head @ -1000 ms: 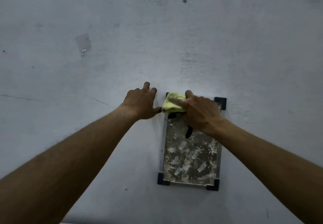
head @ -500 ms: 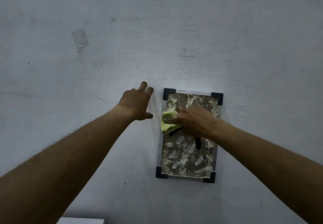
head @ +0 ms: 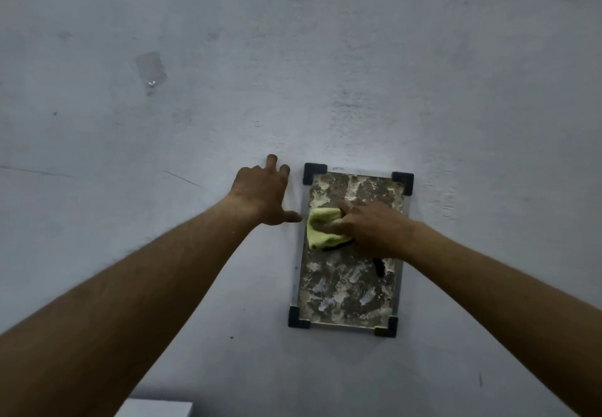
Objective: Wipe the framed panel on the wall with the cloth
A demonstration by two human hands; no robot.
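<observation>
The wiping itself is under way. The panel [head: 348, 281] hangs on the wall [head: 456, 91], and the right hand [head: 374, 227] is closed on the bunched cloth [head: 321, 231], pressing it to the panel's left side, above the middle. The left hand [head: 262, 195], fingers apart, rests flat on the wall just left of the panel's top corner. Pale smears cover the panel below the cloth, so the next stroke probably should go down there.

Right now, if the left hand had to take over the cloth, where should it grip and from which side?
Probably the cloth's free left fold, approached from the left. That bunched edge sticks out past the right hand, which presses the rest onto the panel. The left hand already rests on the wall beside it.
</observation>
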